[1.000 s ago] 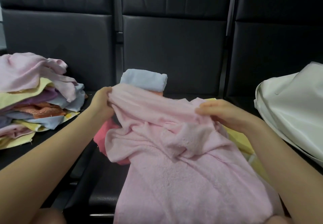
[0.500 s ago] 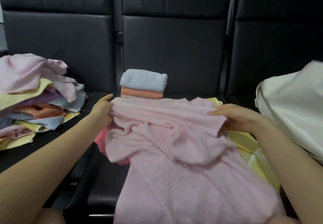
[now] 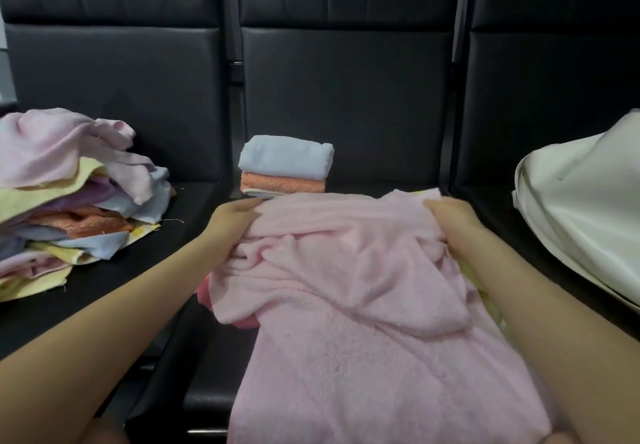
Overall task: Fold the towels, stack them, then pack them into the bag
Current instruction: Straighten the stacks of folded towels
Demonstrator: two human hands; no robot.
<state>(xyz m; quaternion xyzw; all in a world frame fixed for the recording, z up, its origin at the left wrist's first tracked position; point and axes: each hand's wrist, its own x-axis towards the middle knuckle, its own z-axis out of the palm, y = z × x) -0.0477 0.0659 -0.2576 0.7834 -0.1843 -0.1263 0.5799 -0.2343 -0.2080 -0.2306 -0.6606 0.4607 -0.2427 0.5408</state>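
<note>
Pink towel (image 3: 363, 305) drapes from the person's lap onto a black seat (image 3: 194, 201), its far edge rumpled. Left hand (image 3: 232, 225) and right hand (image 3: 453, 225) each grip a far corner, fingers curled into the cloth. Best to pull the corners apart until the edge lies straight, then fold. Beyond sits a folded stack (image 3: 285, 166); unfolded pile (image 3: 69, 194) left, white bag (image 3: 585, 208) right, partly cut off. Fingertips are hidden in cloth.

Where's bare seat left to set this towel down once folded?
Free: dark seat strip between the loose towel pile and the folded stack; also right of that stack, below the backrest. Crowded: centre seat under the pink towel held by left hand and right hand; bag fills the right.
</note>
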